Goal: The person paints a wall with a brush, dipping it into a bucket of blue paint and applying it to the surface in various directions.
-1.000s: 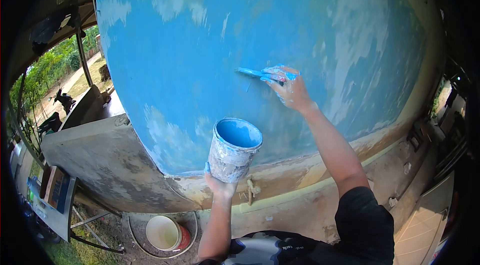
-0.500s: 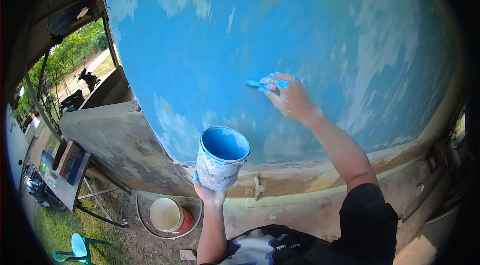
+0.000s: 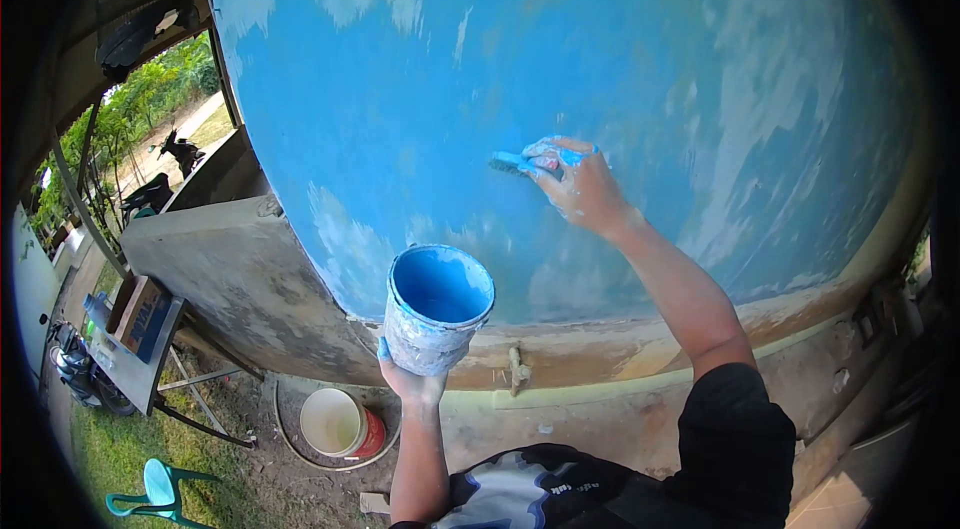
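Observation:
My right hand [image 3: 583, 187], smeared with blue paint, is closed around a paintbrush [image 3: 512, 165]. The brush points left, its bristles at the surface of the curved wall [image 3: 420, 119], which carries uneven blue paint with paler streaks. Lower down, my left hand [image 3: 413, 381] holds a paint bucket [image 3: 432, 334] from underneath, with fingers around its lower side. White and blue splashes cover the bucket's outside; blue paint shows inside. The bucket tilts slightly and stands in front of the wall's lower edge.
A pipe with a tap [image 3: 517, 369] sticks out below the painted area. On the ground stands a white and red bucket [image 3: 342, 424] beside a hose [image 3: 290, 444]. To the left are a table [image 3: 140, 359] with a box, a green chair [image 3: 160, 489], a low concrete wall [image 3: 220, 274] and parked motorbikes.
The brush has turned a little, so more of its bristles show. My left hand and the paint bucket have shifted slightly up and to the left.

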A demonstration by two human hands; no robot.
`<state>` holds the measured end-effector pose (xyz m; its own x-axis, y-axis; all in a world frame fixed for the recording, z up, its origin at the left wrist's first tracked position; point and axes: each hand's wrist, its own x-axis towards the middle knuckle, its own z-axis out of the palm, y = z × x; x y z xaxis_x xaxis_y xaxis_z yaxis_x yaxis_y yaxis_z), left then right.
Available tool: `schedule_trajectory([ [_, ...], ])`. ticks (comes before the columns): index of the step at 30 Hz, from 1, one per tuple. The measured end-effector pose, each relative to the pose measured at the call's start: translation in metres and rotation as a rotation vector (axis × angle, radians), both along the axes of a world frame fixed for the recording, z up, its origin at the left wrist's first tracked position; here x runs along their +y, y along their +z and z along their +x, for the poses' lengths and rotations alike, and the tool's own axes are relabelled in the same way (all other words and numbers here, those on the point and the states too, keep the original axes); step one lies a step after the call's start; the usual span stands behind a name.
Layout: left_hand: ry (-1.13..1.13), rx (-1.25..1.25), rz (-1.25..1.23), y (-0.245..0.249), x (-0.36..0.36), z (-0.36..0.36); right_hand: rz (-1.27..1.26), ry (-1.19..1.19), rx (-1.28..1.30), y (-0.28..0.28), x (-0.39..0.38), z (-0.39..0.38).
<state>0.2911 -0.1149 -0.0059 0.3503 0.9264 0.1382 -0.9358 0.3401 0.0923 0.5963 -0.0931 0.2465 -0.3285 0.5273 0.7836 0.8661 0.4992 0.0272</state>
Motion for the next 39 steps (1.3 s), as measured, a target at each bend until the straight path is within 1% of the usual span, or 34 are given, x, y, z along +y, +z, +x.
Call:
schedule_trajectory([
  [1, 0.002, -0.023, -0.009, 0.0, 0.002, 0.001, -0.003, -0.004, 0.005, 0.012, -0.003, 0.0],
  [3, -0.015, -0.035, -0.021, -0.005, 0.006, 0.003, 0.314, -0.035, -0.029, 0.026, -0.009, 0.0],
  [4, -0.028, -0.05, -0.032, -0.008, 0.007, 0.003, 0.31, -0.04, -0.028, 0.022, -0.01, -0.001],
  [6, -0.035, -0.061, -0.048, -0.012, 0.01, 0.001, 0.478, -0.116, -0.249, 0.004, -0.011, -0.007],
  [8, -0.043, -0.073, -0.056, -0.01, 0.011, -0.002, 0.485, -0.147, -0.415, -0.042, -0.004, -0.008],
  [11, -0.022, -0.105, -0.095, -0.003, 0.008, -0.01, 0.393, -0.146, -0.468, -0.126, 0.004, -0.007],
  [13, 0.001, -0.027, -0.043, -0.002, 0.005, -0.015, 0.345, -0.171, -0.493, -0.159, -0.01, -0.016],
  [14, 0.0, -0.017, -0.038, 0.0, 0.005, -0.018, 0.25, -0.131, -0.486, -0.172, -0.017, -0.021],
  [15, -0.002, -0.017, -0.033, 0.0, 0.005, -0.02, 0.16, -0.091, -0.478, -0.172, -0.022, -0.027],
  [16, 0.012, -0.022, -0.03, 0.001, 0.006, -0.023, 0.168, -0.094, -0.479, -0.165, -0.019, -0.027],
  [18, 0.023, -0.024, -0.022, -0.003, 0.012, -0.027, -0.197, 0.025, -0.21, -0.145, -0.012, -0.024],
  [20, 0.006, -0.092, -0.045, -0.016, 0.018, -0.03, -0.111, -0.071, -0.35, -0.099, -0.005, -0.008],
  [22, 0.008, -0.081, -0.03, -0.024, 0.022, -0.031, -0.226, -0.185, -0.078, -0.038, -0.008, -0.004],
  [23, 0.015, -0.076, -0.016, -0.026, 0.024, -0.031, -0.227, -0.187, -0.076, -0.018, -0.014, -0.005],
  [24, 0.013, -0.074, -0.02, -0.023, 0.023, -0.03, -0.032, -0.14, -0.081, -0.002, -0.019, -0.006],
  [25, 0.008, -0.06, -0.024, -0.021, 0.02, -0.029, 0.161, -0.092, -0.085, 0.004, -0.022, -0.006],
  [26, 0.002, -0.047, -0.027, -0.019, 0.018, -0.028, 0.155, -0.094, -0.086, 0.001, -0.023, -0.007],
  [28, -0.014, -0.056, -0.064, -0.016, 0.016, -0.025, 0.386, -0.173, -0.232, -0.014, -0.027, -0.011],
  [29, -0.027, -0.065, -0.095, -0.015, 0.014, -0.025, 0.378, -0.171, -0.23, -0.032, -0.028, -0.012],
  [30, -0.023, -0.064, -0.101, -0.013, 0.012, -0.024, 0.367, -0.17, -0.293, -0.057, -0.026, -0.011],
  [31, -0.038, -0.079, -0.088, -0.011, 0.011, -0.021, 0.359, -0.164, -0.358, -0.07, -0.029, -0.016],
  [32, -0.048, -0.097, -0.074, -0.009, 0.01, -0.017, 0.359, -0.15, -0.361, -0.079, -0.033, -0.018],
  [33, -0.029, -0.104, -0.076, -0.007, 0.009, -0.014, 0.233, -0.092, -0.183, -0.083, -0.037, -0.025],
  [34, -0.04, -0.055, 0.011, -0.006, 0.007, -0.014, 0.099, -0.029, -0.005, -0.084, -0.036, -0.031],
  [35, -0.049, 0.0, 0.094, -0.005, 0.004, -0.013, 0.091, -0.001, -0.004, -0.083, -0.039, -0.032],
  [37, -0.01, 0.004, 0.086, -0.001, 0.008, -0.008, 0.111, 0.087, 0.006, -0.052, -0.063, -0.041],
  [38, 0.016, -0.038, 0.062, -0.003, 0.012, -0.005, 0.164, 0.186, 0.113, -0.039, -0.074, -0.048],
  [39, 0.039, -0.079, 0.039, -0.002, 0.015, -0.002, 0.157, 0.206, 0.119, -0.024, -0.086, -0.054],
])
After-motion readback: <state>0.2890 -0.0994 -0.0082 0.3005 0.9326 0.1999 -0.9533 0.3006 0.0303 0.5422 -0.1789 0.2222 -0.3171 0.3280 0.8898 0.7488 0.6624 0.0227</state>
